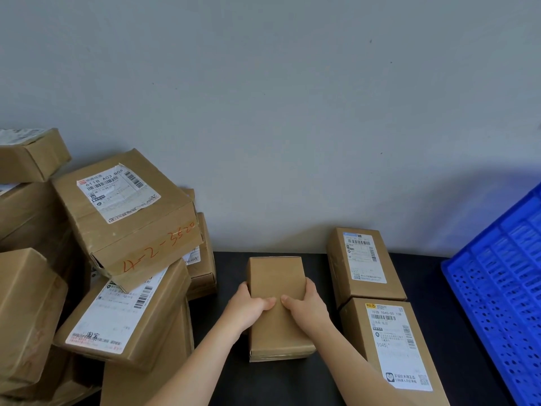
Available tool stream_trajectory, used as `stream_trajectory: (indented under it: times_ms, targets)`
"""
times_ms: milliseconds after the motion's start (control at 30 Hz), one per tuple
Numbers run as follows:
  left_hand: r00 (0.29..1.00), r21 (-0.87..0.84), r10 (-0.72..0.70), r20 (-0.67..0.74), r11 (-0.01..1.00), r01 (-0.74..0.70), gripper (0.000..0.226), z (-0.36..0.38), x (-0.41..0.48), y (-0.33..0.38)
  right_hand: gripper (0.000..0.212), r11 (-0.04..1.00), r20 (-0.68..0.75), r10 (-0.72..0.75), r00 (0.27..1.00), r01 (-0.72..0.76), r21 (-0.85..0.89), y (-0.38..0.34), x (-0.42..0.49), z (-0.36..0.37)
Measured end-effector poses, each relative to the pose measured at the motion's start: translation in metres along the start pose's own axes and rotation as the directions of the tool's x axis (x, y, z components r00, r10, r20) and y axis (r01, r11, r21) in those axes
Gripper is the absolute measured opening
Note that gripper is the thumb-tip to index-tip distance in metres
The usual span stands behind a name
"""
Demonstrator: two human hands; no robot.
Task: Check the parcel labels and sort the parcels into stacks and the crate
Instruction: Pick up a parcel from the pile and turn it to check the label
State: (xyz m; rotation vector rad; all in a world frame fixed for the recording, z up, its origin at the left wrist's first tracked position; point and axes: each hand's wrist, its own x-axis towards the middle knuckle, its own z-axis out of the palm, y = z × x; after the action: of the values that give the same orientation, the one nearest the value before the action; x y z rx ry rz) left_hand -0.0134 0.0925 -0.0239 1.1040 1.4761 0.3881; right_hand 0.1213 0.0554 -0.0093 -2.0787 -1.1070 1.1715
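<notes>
Centre parcel (276, 273) is gripped by both hands. The left hand (248, 310) is curled over its left edge and the right hand (304, 307) over its right edge, with thumbs nearly met on the top face. The parcel is held between the palms, on or just above the dark table (292, 382); which cannot be told.

No label is seen on the upper face. The label check is judged in hand, so a turn-over is probably called for next.

Far labelled parcel (364, 259) and near labelled parcel (395, 344) are set just right. The blue crate (497, 288) is beyond them, the unsorted pile (128, 206) to the left.

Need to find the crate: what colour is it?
The crate is blue, seen in the head view.
</notes>
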Motion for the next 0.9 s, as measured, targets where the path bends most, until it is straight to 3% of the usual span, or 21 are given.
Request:
stream_trajectory:
  times_ms: [667,767,900]
  targets:
    - [0.999,-0.009,-0.022,0.038,1.0,0.022,0.076,-0.007,-0.012,0.003,0.078,0.977,-0.057,-0.015,0.998,0.003,-0.211,0.0,-0.006,0.001]
    - [0.999,-0.087,-0.034,0.001,0.996,0.034,0.079,-0.014,-0.014,0.001,0.075,0.96,-0.119,-0.088,0.989,0.053,-0.274,-0.002,-0.011,0.002]
    - [0.992,-0.154,-0.043,-0.117,0.988,0.025,0.066,-0.021,-0.013,-0.002,0.069,0.89,-0.191,-0.222,0.956,0.119,-0.441,-0.008,-0.019,0.01]
